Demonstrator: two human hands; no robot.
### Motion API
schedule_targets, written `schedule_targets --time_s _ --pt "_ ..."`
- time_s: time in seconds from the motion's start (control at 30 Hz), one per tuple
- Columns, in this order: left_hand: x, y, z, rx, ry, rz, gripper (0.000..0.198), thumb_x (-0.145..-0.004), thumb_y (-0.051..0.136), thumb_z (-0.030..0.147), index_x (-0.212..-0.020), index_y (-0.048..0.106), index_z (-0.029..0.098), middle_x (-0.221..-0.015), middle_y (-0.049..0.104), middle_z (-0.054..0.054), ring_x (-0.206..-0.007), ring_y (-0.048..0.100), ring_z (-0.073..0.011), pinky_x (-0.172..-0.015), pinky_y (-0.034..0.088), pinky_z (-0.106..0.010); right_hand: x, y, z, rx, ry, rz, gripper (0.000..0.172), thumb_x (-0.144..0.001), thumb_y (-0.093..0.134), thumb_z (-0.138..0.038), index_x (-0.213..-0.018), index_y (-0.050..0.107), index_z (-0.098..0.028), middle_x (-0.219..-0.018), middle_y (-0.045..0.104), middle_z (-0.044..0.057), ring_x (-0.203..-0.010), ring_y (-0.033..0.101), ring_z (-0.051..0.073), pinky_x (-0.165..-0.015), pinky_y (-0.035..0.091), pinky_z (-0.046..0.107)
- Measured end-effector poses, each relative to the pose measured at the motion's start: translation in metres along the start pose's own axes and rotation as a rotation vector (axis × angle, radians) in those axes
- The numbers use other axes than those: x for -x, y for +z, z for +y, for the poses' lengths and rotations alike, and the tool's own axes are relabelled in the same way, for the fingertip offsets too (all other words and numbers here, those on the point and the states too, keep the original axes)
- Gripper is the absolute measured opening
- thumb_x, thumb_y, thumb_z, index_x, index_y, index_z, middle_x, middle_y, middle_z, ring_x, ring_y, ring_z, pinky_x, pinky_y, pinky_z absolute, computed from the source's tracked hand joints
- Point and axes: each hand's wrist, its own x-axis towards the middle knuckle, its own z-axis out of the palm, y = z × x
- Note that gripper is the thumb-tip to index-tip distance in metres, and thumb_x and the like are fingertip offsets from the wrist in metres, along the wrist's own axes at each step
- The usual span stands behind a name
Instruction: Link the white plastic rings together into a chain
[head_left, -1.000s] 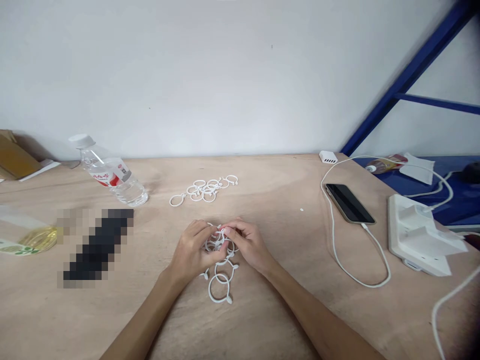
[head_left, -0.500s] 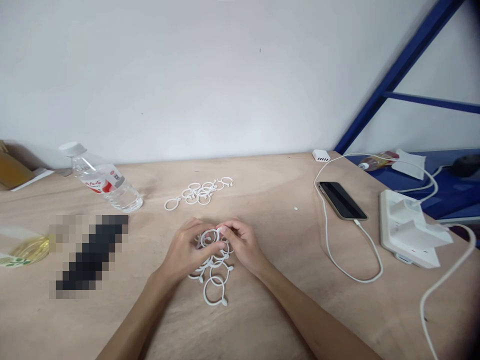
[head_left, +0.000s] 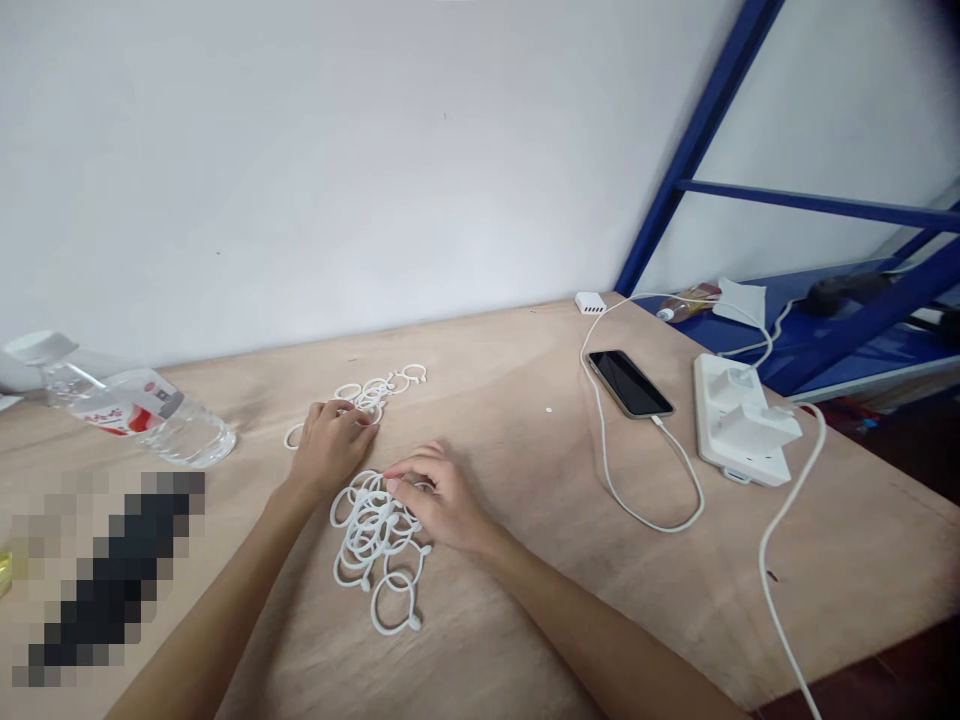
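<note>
Two loose groups of small white rings are worked over by a pair of bare hands on a wooden tabletop (head_left: 495, 420).

The far rings (head_left: 375, 388) are partly covered by the left hand (head_left: 334, 445), its fingers bent down among them, a pose apparently suited to parting one ring from its neighbours; whether any is gripped cannot be told. The near rings (head_left: 367, 537), heaped and overlapping, are met at their upper edge by the right hand (head_left: 431, 492), thumb and forefinger brought narrowly together, seemingly to keep the heap steady; a firm hold cannot be confirmed. At right, a phone (head_left: 631, 383) is joined to a white cable (head_left: 694, 520), its place presumably governed by the cord's reach.
</note>
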Motion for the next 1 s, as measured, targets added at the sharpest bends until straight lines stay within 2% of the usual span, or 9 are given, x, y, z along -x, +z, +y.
schedule_targets --time_s 0.2,0.37,0.57,0.77,0.87,1.0 --pt "-0.003 -0.006 -0.006 -0.008 0.077 -0.007 0.021 -0.083 0.047 0.031 -0.075 0.063 0.021 -0.089 0.068 -0.009 -0.093 0.06 -0.0262 -0.089 0.04 -0.044 0.0 0.0 0.0 -0.015 0.001 0.014 0.01 -0.075 0.069 -0.014 -0.08 0.073 -0.021 -0.078 0.07 0.001 -0.087 0.059 0.017 -0.082 0.042 0.031" --pt "-0.004 -0.018 -0.015 -0.069 0.081 0.0 0.02 -0.083 0.045 0.033 -0.08 0.061 0.02 -0.1 0.063 -0.012 -0.092 0.058 -0.0281 -0.085 0.044 -0.043 0.0 -0.001 -0.001 -0.018 0.014 0.015 0.009 -0.074 0.07 -0.015 -0.077 0.072 -0.023 -0.078 0.07 0.0 -0.087 0.059 0.017 -0.083 0.042 0.031" --pt "-0.008 -0.038 -0.019 0.003 0.175 -0.025 0.023 -0.086 0.041 0.035 -0.082 0.059 0.021 -0.1 0.061 -0.012 -0.093 0.058 -0.0265 -0.085 0.047 -0.041 0.0 0.0 0.001 -0.02 0.009 0.019 0.009 -0.073 0.071 -0.014 -0.077 0.072 -0.023 -0.078 0.071 0.0 -0.087 0.059 0.017 -0.083 0.042 0.031" --pt "-0.009 -0.041 -0.026 0.036 0.191 -0.056 0.033 -0.086 0.039 0.04 -0.093 0.065 0.022 -0.103 0.058 -0.013 -0.091 0.057 -0.0274 -0.083 0.049 -0.045 0.0 0.0 0.001 -0.016 0.013 0.02 0.009 -0.072 0.072 -0.015 -0.076 0.072 -0.023 -0.077 0.071 0.0 -0.086 0.059 0.017 -0.082 0.042 0.031" --pt "-0.003 -0.044 -0.017 0.098 0.165 -0.004 0.035 -0.088 0.039 0.04 -0.09 0.067 0.02 -0.109 0.056 -0.014 -0.086 0.058 -0.0259 -0.082 0.049 -0.046 0.0 0.001 0.001 -0.033 0.018 0.02 0.008 -0.073 0.071 -0.016 -0.077 0.072 -0.022 -0.077 0.07 0.0 -0.086 0.058 0.017 -0.082 0.042 0.031" --pt "0.018 -0.052 0.016 0.256 0.11 0.105 0.028 -0.088 0.046 0.039 -0.093 0.067 0.021 -0.115 0.056 -0.011 -0.093 0.06 -0.0248 -0.084 0.051 -0.042 0.0 0.001 0.004 -0.131 0.127 0.095 0.018 -0.077 0.067 -0.024 -0.094 0.071 -0.022 -0.085 0.069 0.002 -0.085 0.059 0.017 -0.077 0.044 0.028"
